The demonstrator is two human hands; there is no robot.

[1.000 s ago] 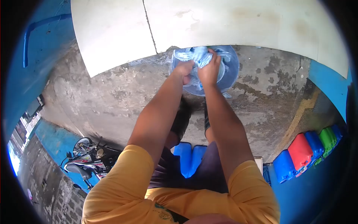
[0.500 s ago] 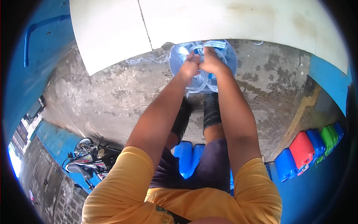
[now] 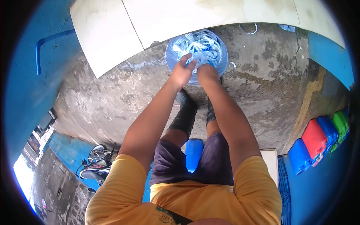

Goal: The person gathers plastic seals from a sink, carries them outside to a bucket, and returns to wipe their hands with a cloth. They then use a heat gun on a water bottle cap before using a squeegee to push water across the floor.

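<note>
Over the round tub (image 3: 170,56), left fingers (image 3: 185,58) stand apart — right fingers (image 3: 205,68) curl at clear plastic (image 3: 200,59), grip hidden.

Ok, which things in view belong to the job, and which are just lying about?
Likely part of the job:
translucent container
pale strips inside it
left hand and right hand, both at the container

Just about:
motorcycle
red jerrycan
blue pipe
white panel
</note>
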